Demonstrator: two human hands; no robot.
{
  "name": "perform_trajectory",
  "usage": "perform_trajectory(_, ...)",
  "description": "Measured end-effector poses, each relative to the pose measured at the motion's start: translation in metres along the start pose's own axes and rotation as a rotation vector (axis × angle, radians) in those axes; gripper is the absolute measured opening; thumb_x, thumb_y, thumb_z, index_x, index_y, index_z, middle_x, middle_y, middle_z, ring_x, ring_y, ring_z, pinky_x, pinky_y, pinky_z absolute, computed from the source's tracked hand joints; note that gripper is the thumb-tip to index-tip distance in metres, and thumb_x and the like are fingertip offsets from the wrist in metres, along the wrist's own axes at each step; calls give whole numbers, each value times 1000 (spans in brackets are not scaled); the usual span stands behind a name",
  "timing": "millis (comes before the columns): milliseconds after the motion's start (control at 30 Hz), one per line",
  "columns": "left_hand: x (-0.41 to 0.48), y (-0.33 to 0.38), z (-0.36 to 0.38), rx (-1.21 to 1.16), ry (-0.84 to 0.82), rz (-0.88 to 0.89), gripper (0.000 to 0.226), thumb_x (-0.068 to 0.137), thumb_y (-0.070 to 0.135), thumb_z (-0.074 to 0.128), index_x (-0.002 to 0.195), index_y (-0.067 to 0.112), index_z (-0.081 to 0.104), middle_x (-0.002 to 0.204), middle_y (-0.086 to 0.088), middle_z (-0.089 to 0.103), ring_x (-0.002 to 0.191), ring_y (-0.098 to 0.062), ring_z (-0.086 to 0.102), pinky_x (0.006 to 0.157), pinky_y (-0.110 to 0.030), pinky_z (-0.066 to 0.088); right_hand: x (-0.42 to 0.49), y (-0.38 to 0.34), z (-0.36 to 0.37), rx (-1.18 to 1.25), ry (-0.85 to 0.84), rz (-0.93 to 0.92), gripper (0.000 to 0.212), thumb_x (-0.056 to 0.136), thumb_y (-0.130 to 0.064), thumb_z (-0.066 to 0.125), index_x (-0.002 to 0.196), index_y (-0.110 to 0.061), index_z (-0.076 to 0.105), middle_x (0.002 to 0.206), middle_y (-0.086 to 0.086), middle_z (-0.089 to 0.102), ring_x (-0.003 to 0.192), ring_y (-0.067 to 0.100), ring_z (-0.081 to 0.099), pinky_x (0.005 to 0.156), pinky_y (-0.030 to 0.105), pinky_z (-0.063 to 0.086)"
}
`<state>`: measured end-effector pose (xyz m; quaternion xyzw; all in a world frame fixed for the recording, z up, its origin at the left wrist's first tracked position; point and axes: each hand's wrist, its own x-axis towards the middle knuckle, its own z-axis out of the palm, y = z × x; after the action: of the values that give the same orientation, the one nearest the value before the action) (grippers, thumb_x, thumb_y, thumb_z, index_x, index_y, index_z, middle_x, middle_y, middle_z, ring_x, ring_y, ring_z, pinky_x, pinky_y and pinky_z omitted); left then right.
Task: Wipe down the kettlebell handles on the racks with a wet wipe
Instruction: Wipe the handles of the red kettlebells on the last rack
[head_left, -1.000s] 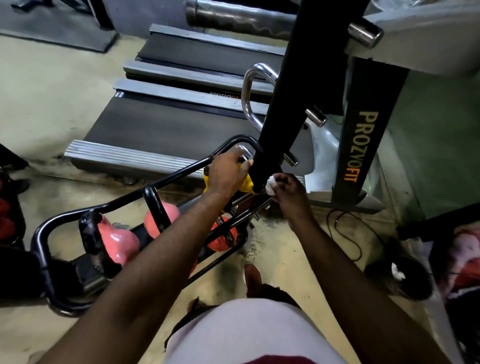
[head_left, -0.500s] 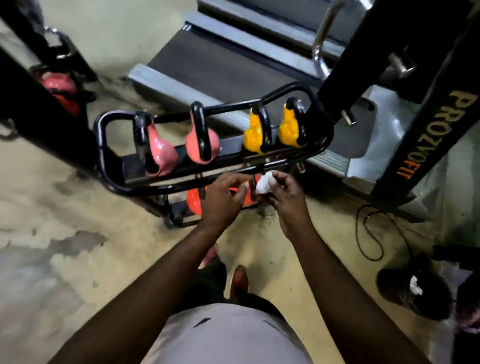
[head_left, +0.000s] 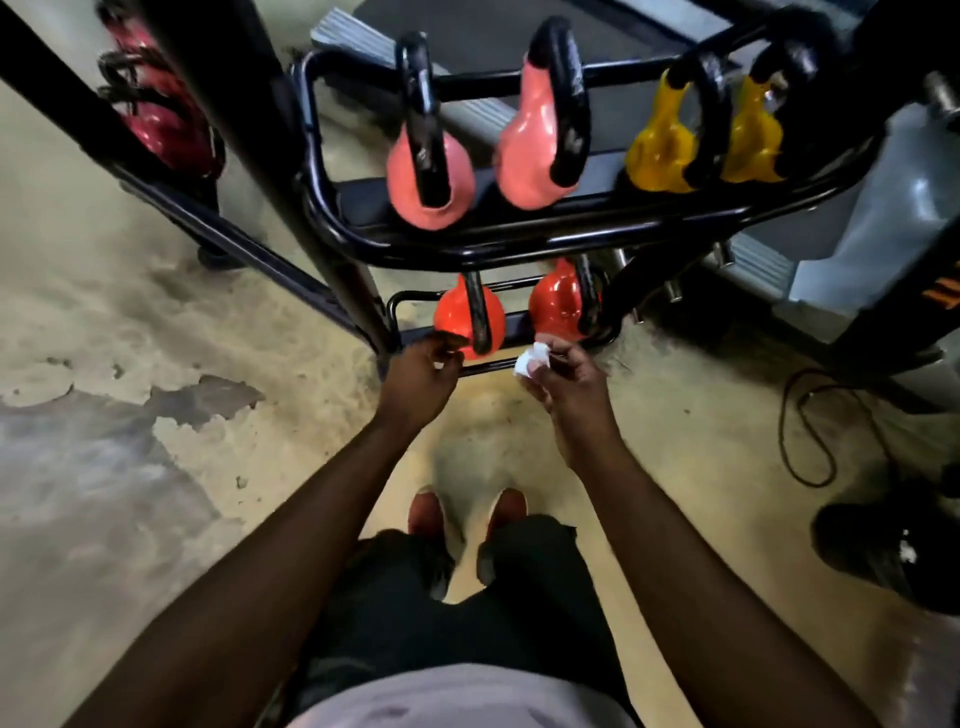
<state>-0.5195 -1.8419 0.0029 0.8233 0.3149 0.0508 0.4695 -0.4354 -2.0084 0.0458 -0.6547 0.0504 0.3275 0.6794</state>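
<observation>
**Now at the lower shelf, wipe ready**

The wet wipe (head_left: 531, 359), a small white wad, is pinched between the thumb and fingertips of the right hand (head_left: 569, 387). It sits just in front of the right red kettlebell (head_left: 558, 306) on the lower shelf of the rack (head_left: 467, 249). It touches no handle here, so I judge this as the approach to the lower pair. The next move calls for folding the wipe round a black handle (head_left: 477, 317) and rubbing along it. The left hand (head_left: 418, 376), fingers loosely curled and holding nothing I can make out, hovers by the left red kettlebell (head_left: 452, 322); contact is unclear. Pink kettlebells (head_left: 431, 171) and yellow kettlebells (head_left: 660, 150) stand on the shelf above.
</observation>
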Motion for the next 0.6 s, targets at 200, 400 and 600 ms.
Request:
perform_trajectory(200, 53, -64, 29, 51, -113, -50, 27, 89, 8, 61, 113, 12, 72, 113, -7, 72, 103, -21, 68, 93, -32, 51, 75, 67, 0, -228, -1, 18, 30, 88, 10, 61, 117, 0, 61, 82, -3, 68, 70, 7, 64, 65, 24, 53)
perform_trajectory(400, 140, -145, 93, 73, -137, 106, 37, 87, 8, 60, 123, 13, 66, 125, -12, 65, 115, -26, 62, 101, -35, 46, 210, 156, -17, -621, -58, -218, 15, 74, -20, 74, 89, -18, 75, 83, 1, 74, 73, 15, 65, 71, 40, 57)
perform_trajectory(600, 217, -210, 142, 15, 81, 364, 39, 96, 15, 60, 134, 20, 61, 145, 4, 45, 129, 2, 38, 105, 0, 23, 295, 190, -4, -1076, -30, -798, 28, 84, -18, 55, 105, -16, 75, 102, 6, 73, 94, 24, 67, 85, 35, 52)
